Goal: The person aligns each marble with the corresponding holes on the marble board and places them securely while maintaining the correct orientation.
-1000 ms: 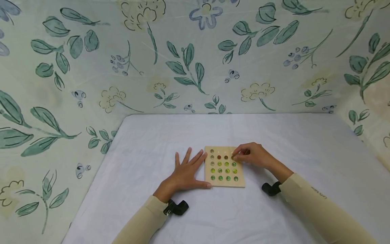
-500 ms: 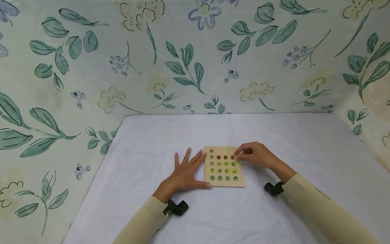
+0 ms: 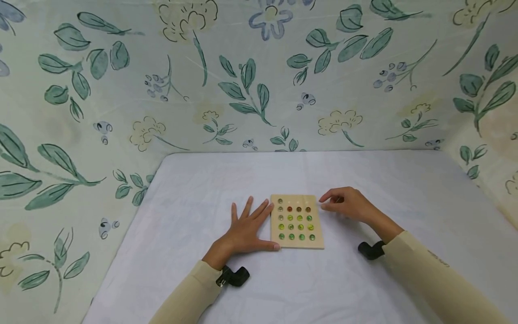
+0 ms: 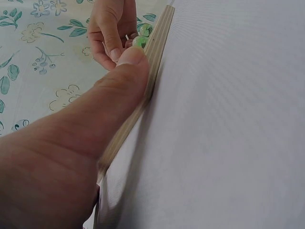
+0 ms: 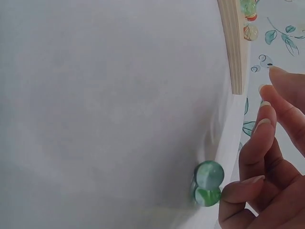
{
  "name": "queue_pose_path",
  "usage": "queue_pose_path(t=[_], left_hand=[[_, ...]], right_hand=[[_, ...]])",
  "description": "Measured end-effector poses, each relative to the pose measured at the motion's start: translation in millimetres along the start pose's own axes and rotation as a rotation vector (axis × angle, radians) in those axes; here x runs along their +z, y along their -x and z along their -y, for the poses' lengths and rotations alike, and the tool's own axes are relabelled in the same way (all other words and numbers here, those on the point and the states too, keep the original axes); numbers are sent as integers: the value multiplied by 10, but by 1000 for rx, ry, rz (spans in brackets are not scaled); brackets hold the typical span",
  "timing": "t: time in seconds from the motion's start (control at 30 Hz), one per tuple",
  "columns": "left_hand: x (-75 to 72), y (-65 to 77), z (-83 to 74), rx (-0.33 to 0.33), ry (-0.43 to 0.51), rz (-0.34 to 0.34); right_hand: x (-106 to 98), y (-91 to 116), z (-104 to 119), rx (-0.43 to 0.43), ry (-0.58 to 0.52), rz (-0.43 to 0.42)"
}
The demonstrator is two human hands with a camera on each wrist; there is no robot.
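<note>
A square wooden board (image 3: 318, 243) lies on the white cloth, with rows of glass marbles (image 3: 301, 227) in green, yellow-green, clear and reddish-brown. My left hand (image 3: 244, 231) lies beside it with fingers spread. Its thumb (image 4: 126, 71) touches the board's near left corner and a fingertip meets the left edge. Just right of the board's far right corner hovers my right hand (image 3: 348, 206), thumb and index finger apart with nothing between them and the other fingers loosely bent. Two green marbles (image 5: 209, 175) show close to its lower fingers in the right wrist view; the hand hides them from above.
White cloth (image 3: 226, 175) covers the table around the board. A floral curtain (image 3: 182, 103) hangs behind and at both sides. Black wrist cameras (image 3: 236, 276) sit at both sleeves.
My right hand has drawn back to the right, off the board, and its thumb and index finger have parted. A reddish-brown marble now shows uncovered in the second row. My left hand has stayed put.
</note>
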State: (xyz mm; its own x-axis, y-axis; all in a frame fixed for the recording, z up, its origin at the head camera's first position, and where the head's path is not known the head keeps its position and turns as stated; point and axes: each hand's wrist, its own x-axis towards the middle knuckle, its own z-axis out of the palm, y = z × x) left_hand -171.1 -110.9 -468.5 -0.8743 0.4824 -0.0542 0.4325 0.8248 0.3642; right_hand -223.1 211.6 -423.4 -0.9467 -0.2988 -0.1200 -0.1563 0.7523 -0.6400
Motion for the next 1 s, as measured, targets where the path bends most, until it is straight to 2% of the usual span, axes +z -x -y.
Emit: queue_pose_path(t=[0.53, 0.8, 1.0], left_hand=[[-1, -1, -10, -8, -2, 7], [0, 1, -14, -4, -4, 0], [-2, 7, -19, -4, 9, -3]], right_hand=[[-137, 135, -186, 25, 13, -40], [-205, 218, -293, 3, 41, -64], [-223, 254, -362, 35, 54, -75]])
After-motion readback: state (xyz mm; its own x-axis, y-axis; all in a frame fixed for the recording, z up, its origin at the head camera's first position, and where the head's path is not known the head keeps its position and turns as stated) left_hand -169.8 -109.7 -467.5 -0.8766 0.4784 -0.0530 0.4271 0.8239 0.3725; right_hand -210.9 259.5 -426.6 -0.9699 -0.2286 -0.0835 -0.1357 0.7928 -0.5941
